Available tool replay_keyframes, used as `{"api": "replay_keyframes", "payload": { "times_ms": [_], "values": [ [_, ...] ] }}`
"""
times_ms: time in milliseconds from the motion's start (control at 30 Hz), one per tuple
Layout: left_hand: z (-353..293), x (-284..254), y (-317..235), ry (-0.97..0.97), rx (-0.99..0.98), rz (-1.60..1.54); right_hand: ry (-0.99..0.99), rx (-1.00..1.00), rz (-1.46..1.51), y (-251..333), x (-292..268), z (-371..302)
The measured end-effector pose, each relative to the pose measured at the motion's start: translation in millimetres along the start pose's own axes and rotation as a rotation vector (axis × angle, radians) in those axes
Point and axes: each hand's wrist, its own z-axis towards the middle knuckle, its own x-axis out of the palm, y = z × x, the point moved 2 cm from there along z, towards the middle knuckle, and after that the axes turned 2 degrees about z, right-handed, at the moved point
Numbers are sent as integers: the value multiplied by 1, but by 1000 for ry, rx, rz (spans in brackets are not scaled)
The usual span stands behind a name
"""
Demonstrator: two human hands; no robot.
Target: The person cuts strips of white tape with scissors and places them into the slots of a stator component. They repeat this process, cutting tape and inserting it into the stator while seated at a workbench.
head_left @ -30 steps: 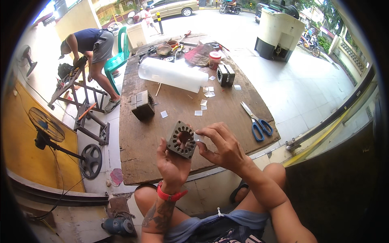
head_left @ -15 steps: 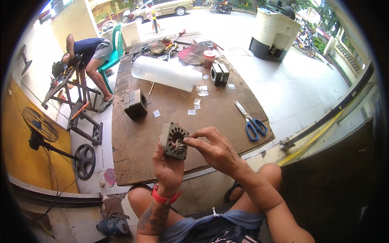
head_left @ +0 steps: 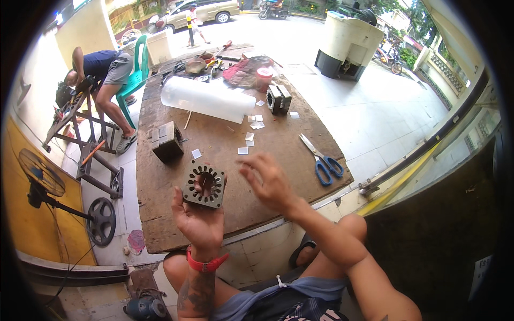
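A square metal stator core [head_left: 210, 202] with a ring of slots around a round central hole rests on my left hand [head_left: 201, 227], which grips it from below and behind. Part of my fingers shows through the hole. My right hand [head_left: 272, 181] is over the board to the right of the core, apart from it. Its fingers are slightly bent, spread and a little blurred, with nothing visible in them. Just beyond that hand lie small white squares of sheet [head_left: 243, 151], and another white square [head_left: 196, 154] lies behind the core.
On the wooden tabletop [head_left: 278, 144] are two more stator cores [head_left: 167, 143], blue-handled scissors [head_left: 326, 166], a translucent plastic roll [head_left: 206, 100], a red-and-white tub [head_left: 263, 80] and scattered tools. A person [head_left: 101, 64] bends over a stand at left, near a fan [head_left: 43, 174].
My right hand has left the core and moved a little up, its fingers spreading. My left hand has brought the core left and turned its slotted face more toward me. The view has shifted slightly.
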Motion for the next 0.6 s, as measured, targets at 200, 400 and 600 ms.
{"api": "replay_keyframes", "payload": {
  "times_ms": [200,400,600],
  "values": [
    [21,-18,-24,-101,64,5,199,538,-618,-136,-23,133],
    [27,-25,-37,-165,53,29,299,550,-761,-153,-13,164],
    [28,-25,-45,-181,18,19,259,313,-769,-80,-36,42]
  ]
}}
